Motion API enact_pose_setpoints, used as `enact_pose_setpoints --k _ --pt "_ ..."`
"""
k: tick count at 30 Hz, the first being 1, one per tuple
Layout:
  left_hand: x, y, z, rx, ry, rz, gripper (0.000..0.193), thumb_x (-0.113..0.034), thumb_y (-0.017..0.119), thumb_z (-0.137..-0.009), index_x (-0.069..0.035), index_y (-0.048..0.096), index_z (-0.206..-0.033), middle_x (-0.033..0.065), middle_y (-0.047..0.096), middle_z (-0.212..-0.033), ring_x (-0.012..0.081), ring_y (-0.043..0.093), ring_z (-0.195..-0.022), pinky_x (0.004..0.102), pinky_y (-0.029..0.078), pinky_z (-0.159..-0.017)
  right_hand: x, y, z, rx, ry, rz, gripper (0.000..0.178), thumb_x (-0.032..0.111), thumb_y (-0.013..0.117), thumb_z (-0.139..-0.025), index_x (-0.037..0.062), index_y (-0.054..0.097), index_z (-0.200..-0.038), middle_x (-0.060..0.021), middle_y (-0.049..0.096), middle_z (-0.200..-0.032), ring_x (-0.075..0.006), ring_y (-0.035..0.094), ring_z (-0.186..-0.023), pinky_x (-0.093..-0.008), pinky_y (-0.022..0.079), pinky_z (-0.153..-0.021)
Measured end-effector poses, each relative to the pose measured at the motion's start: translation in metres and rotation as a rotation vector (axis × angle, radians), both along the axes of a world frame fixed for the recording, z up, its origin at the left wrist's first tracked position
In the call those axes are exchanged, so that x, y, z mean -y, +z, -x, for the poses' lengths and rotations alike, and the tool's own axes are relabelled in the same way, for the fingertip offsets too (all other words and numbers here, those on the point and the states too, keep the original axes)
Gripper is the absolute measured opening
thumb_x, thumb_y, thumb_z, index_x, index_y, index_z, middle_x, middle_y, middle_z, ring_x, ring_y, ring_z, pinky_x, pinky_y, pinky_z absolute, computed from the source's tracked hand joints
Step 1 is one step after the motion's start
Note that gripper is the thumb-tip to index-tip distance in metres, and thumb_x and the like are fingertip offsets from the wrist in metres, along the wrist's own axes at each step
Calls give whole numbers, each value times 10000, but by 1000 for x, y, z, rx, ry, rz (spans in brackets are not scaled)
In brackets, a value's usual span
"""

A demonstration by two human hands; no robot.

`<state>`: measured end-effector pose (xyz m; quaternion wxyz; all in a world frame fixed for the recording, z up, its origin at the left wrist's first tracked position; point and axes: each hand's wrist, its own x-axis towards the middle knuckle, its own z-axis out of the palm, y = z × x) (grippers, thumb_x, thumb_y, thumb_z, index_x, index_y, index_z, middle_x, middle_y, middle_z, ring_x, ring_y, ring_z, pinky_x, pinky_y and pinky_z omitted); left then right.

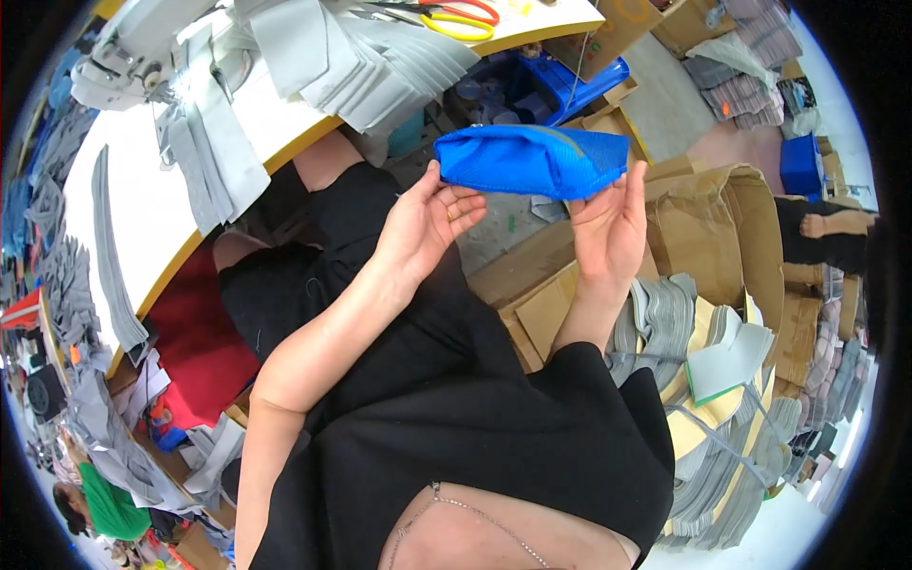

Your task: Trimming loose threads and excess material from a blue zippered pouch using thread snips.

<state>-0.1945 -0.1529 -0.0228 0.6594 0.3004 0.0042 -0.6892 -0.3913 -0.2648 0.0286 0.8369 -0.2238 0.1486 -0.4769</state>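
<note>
A bright blue zippered pouch (532, 163) is held up in front of me, off the right edge of the sewing table. A dark zipper runs along its upper side. My left hand (423, 228) grips its left end, the thumb up at the corner and the other fingers curled below. At the other end, my right hand (608, 233) supports the pouch from beneath, its thumb up along the right side; some of those fingertips are hidden behind the fabric.
On the white table (123, 218) lie grey fabric pieces (380, 81), scissors (461, 21) and a sewing machine (123, 76). A blue bin (594, 90) stands beyond the pouch. To my right are a cardboard box (703, 223) and bundled grey stacks (727, 475). Other people are farther off.
</note>
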Motion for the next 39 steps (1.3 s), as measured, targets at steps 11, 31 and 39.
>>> enact_pose_setpoints --k 11,31,39 --pt "-1 8 14 -25 -26 36 374 -359 457 -1036 -12 572 -1117 127 684 -1042 246 652 -976 398 523 -936 -22 13 -20 -439 -250 331 407 61 643 -927 27 504 -1307 -114 616 -1248 -187 621 -1088 -362 510 -933" --pt "2 69 24 1263 342 429 340 -69 827 -725 -51 645 -1011 98 602 -1122 195 577 -1092 316 443 -960 -38 27 -20 -673 -67 429 184 122 640 -958 -15 655 -1080 -21 688 -920 -31 599 -780 -175 468 -701" --pt "-6 67 20 1290 220 383 256 -61 801 -775 -22 688 -1001 99 627 -1116 163 611 -1041 308 481 -925 -38 24 -20 -650 26 506 257 198 561 -1010 -23 645 -1111 -22 681 -947 -44 602 -831 -186 478 -761"
